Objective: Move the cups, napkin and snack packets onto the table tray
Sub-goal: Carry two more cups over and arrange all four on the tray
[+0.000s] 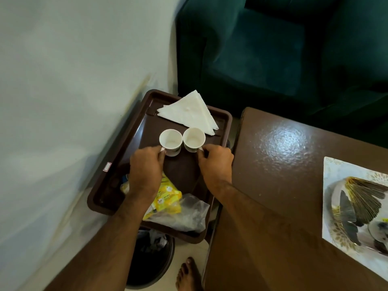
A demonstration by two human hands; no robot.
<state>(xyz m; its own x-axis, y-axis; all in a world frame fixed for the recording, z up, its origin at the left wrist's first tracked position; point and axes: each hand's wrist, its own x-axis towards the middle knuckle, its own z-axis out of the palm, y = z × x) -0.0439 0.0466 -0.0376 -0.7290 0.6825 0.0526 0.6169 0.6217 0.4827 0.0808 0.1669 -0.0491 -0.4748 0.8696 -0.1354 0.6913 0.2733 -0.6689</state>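
Observation:
Two white cups stand side by side in the middle of a brown tray (pixel 134 131). My left hand (pixel 146 166) pinches the handle of the left cup (pixel 170 140). My right hand (pixel 214 162) pinches the handle of the right cup (pixel 194 138). A white napkin (pixel 189 112) folded into a triangle lies at the tray's far end, partly over the rim. Yellow snack packets (pixel 167 196) and a clear plastic wrapper (pixel 189 213) lie at the tray's near end, partly hidden by my left forearm.
A glossy brown table (pixel 273 164) stands right of the tray, with a decorated white tray (pixel 336 171) showing a bird picture at its right edge. A dark green sofa (pixel 283 49) is behind. A black bin (pixel 151 259) sits below the brown tray, beside a bare foot (pixel 189 276). A wall is on the left.

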